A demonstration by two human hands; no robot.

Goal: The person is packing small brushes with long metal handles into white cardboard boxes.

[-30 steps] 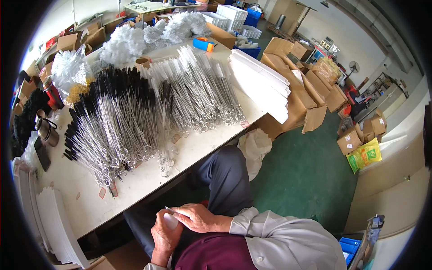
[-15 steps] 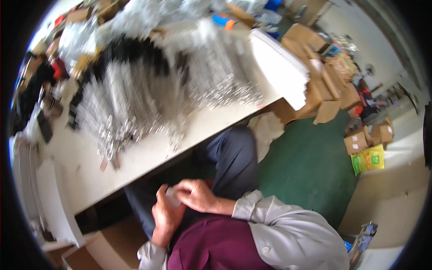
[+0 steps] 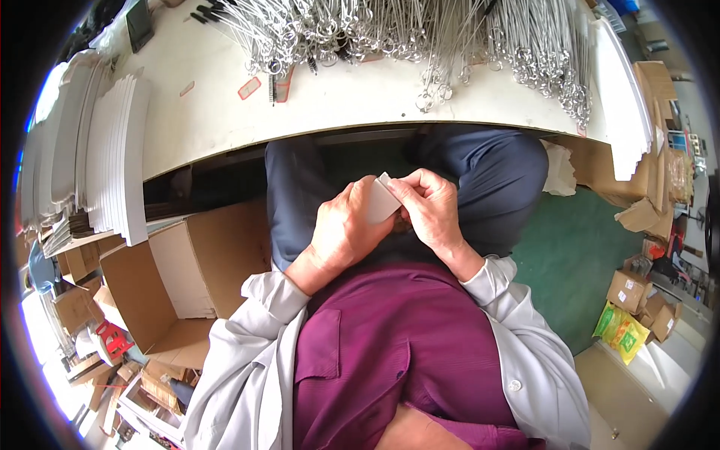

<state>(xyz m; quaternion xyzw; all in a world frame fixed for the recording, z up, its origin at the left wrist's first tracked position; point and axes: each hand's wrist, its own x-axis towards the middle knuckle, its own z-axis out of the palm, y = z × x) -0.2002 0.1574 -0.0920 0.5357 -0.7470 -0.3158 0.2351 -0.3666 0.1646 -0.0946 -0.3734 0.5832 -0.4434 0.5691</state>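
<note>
Over my lap, my left hand (image 3: 346, 225) and my right hand (image 3: 433, 208) are both closed on a white cardboard piece (image 3: 382, 204). It is flat-faced with straight edges, like a small box or the end of one; its lower part is hidden by my fingers. The left hand wraps its side, while the right thumb and fingers pinch its upper right edge. Beyond my knees, a large heap of wire-handled brushes (image 3: 315, 37) lies on the white table (image 3: 202, 124), their ring ends facing me.
Long white boxes (image 3: 112, 157) stand stacked at the table's left end, with more white cartons (image 3: 622, 105) at its right end. An open cardboard box (image 3: 180, 270) sits at my left. Small red-edged labels (image 3: 249, 88) lie on the table; a yellow-green bag (image 3: 621, 331) is at the far right.
My view has swung left and downward, so the table and heap sit higher in the picture. Both hands keep hold of the white piece, which now shows more of its flat face.
</note>
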